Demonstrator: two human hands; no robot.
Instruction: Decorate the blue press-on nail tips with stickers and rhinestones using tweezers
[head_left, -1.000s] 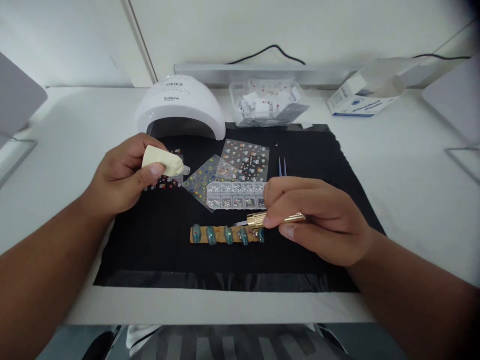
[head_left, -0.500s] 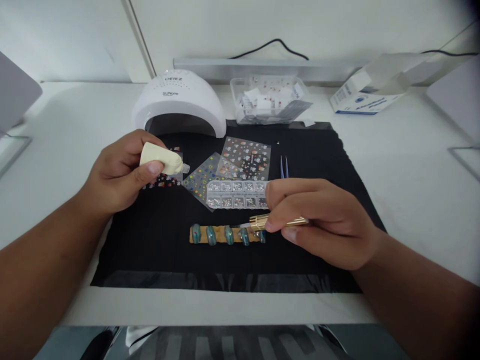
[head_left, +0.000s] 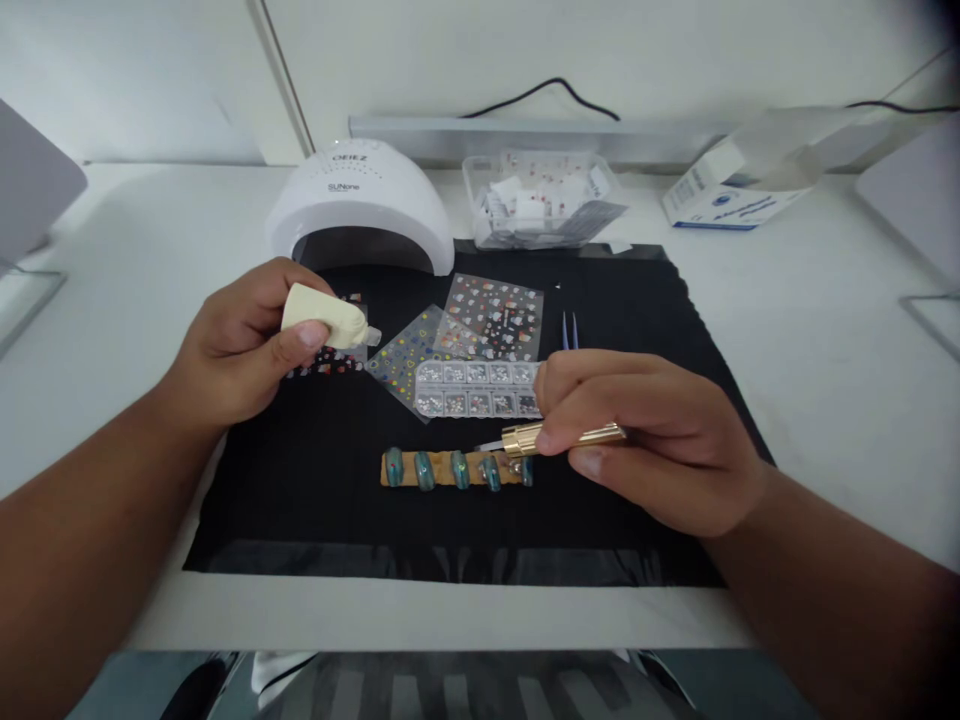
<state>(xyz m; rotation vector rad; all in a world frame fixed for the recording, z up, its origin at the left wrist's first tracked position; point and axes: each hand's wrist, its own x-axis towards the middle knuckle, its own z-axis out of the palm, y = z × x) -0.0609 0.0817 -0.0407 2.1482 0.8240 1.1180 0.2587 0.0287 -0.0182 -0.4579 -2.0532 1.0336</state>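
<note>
My left hand [head_left: 247,345] grips a cream bottle [head_left: 324,316], tilted with its clear neck pointing right. Between the thumb and fingers of my right hand [head_left: 652,435] is a gold-handled brush [head_left: 525,439]. Its tip points left, just over the top edge of a tan strip [head_left: 406,467]. Several glossy teal nail tips [head_left: 460,469] sit across the strip, some with small decorations. Behind the strip lies a clear case of small gems [head_left: 478,389], its right end hidden by my right hand.
A white nail lamp [head_left: 360,200] stands at the back left of the black mat [head_left: 300,500]. Sticker sheets [head_left: 495,315] and blue tweezers [head_left: 570,331] lie on the mat. Behind are a clear plastic box [head_left: 544,200] and an open white carton [head_left: 739,195].
My right hand and the brush have risen slightly, and the brush tip has lifted a little from the nail tips. My left hand holds the bottle almost unchanged.
</note>
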